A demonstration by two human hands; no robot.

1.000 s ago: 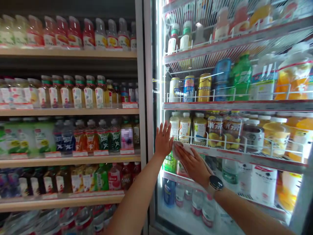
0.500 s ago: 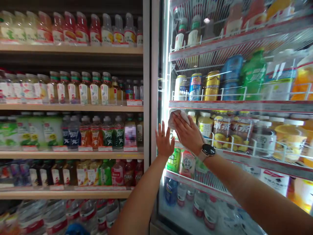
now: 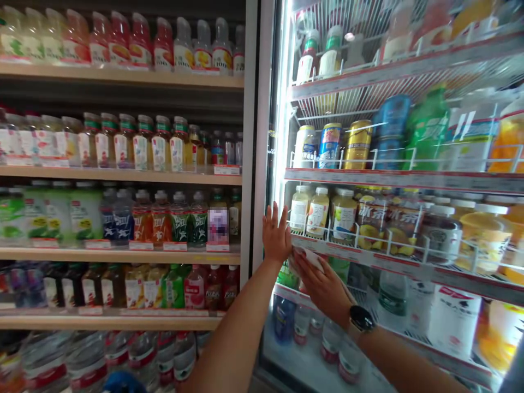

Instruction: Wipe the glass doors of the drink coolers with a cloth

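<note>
Flat against the glass of the lit drinks fridge, my right hand presses a white cloth, which pokes out beyond the fingertips. A dark-faced watch is on that wrist. My left hand rests with spread fingers on the left edge of the fridge door, holding nothing. Just right of my left hand, small bottles with white caps stand behind the glass on a wire shelf. My right hand covers part of the green and red packs on the shelf below.
Left of the fridge are wooden shelves with rows of bottled drinks. Large wrapped bottles stand at the lower left. Inside the fridge, cans and bottles fill wire shelves, with a white carton at the lower right.
My right hand has slid down the glass with the cloth, from the small white-capped bottles to the shelf below. My left hand stays at the door edge. The view has shifted slightly.
</note>
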